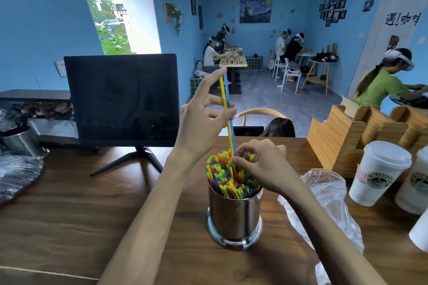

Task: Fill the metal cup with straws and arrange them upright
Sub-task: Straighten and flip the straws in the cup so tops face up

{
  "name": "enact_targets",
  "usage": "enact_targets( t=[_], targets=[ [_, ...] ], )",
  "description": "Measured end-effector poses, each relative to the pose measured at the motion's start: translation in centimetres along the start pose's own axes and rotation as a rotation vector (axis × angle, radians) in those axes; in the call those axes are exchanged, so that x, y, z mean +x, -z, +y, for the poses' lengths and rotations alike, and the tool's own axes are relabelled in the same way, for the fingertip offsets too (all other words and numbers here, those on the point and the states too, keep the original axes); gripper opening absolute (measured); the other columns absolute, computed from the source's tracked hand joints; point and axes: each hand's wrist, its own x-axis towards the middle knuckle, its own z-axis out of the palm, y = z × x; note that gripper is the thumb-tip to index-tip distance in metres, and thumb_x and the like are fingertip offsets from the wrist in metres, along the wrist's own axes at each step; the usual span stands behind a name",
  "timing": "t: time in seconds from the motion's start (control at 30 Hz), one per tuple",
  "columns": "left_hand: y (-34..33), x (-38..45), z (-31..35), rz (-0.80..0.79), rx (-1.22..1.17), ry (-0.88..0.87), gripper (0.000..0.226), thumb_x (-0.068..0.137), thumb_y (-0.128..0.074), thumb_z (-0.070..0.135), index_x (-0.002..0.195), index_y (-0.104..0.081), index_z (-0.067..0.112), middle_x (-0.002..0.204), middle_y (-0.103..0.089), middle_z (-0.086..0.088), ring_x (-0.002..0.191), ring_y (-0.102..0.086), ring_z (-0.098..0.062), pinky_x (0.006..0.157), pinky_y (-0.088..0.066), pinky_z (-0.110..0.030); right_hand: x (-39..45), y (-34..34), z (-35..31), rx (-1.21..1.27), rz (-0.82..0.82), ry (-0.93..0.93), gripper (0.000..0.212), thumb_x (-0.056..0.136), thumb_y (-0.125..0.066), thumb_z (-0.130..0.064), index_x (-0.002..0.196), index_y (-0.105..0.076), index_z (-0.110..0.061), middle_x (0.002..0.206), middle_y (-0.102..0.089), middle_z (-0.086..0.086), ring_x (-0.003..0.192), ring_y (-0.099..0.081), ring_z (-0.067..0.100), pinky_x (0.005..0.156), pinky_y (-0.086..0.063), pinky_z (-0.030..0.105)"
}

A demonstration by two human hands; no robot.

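Straws' (231, 180) lower lengths inside cup (235, 217)

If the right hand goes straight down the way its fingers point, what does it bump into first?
Most likely the packed straws in the metal cup. The right hand hovers just above them, fingers pinching the base of the two tall straws, though depth is hard to judge.
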Motion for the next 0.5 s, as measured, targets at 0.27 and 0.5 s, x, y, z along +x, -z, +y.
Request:
enact_targets(
  t=[0.27,0.5],
  targets=[
    [-1.0,-2.1,-2.0,-0.096,0.180,0.061,0.042,0.084,-0.082,0.021,0.121,-0.068,0.036,0.090,-0.069,0.011,0.067,-0.071,-0.004,0.073,-0.063,-0.033,1.3,1.6,3.3,0.393,0.096,-0.128,0.012,0.095,-0.067,-0.021,0.098,-0.074,-0.029,0.093,-0.070,-0.013,0.087,-0.062,0.007,0.072,-0.047,0.022],
    [-1.6,-5.1,-5.7,-0.274,0.361,0.163,0.017,0.087,-0.074,0.048,0.090,-0.081,0.033,0.102,-0.074,0.021,0.100,-0.063,0.003,0.091,-0.055,-0.035,3.3,0.0,5.1,0.213,-0.135,-0.107,0.022,0.100,-0.060,-0.031,0.117,-0.073,-0.023,0.105,-0.071,-0.008,0.093,-0.063,0.004,0.079,-0.053,0.026]
  ],
)
